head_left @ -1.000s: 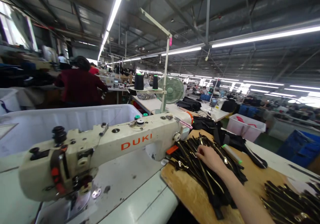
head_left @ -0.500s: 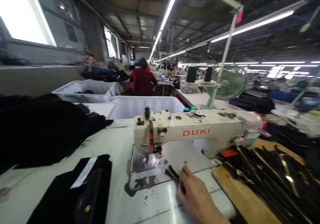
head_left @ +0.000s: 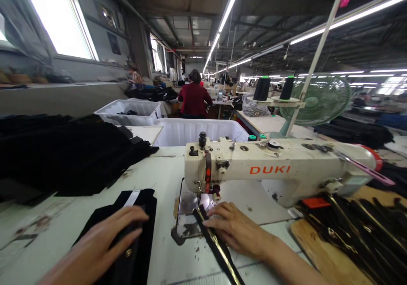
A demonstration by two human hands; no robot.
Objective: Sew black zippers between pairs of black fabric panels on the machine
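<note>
The right hand [head_left: 237, 227] lies flat on a zipper [head_left: 214, 244] set under the sewing machine [head_left: 280, 168] foot (nothing stitched yet), the left hand [head_left: 101, 242] open on black fabric [head_left: 140, 251].

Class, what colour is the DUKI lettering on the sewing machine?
Orange-red lettering on the cream sewing machine, head view.

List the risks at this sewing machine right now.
The right hand presses the black zipper flat just beside the needle area; fingertips could stray under it. The left hand rests on a loose black fabric piece, so attention is split. The zipper lies at a slant and could feed crooked.
</note>
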